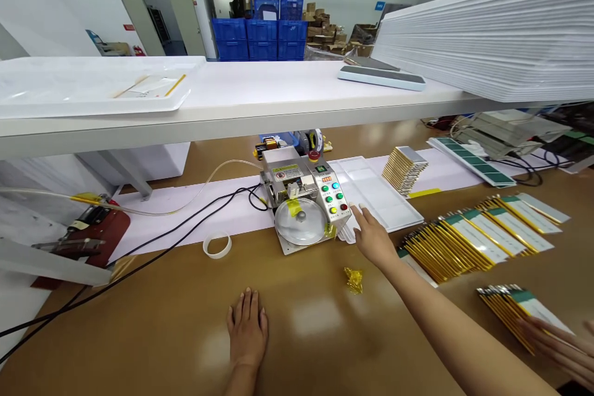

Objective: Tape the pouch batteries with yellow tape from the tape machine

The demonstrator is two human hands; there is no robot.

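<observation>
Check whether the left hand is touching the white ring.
Apart. The head view shows bare brown tabletop between the left hand and the white ring.

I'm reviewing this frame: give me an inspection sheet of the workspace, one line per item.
Surface: brown tabletop, glossy, white sheeting towards the back.
Job's things: machine with button panel; left hand flat on the tabletop, right hand beside the panel.
Clutter: crumpled yellow scrap and white ring near the machine; gold sticks lie at right.
Hands: both bare and open, nothing seen held.
Cables: black cables trail leftward from the machine.
Surroundings: shelf carrying a white stack; blue crates behind; another person's hand at lower right.
</observation>
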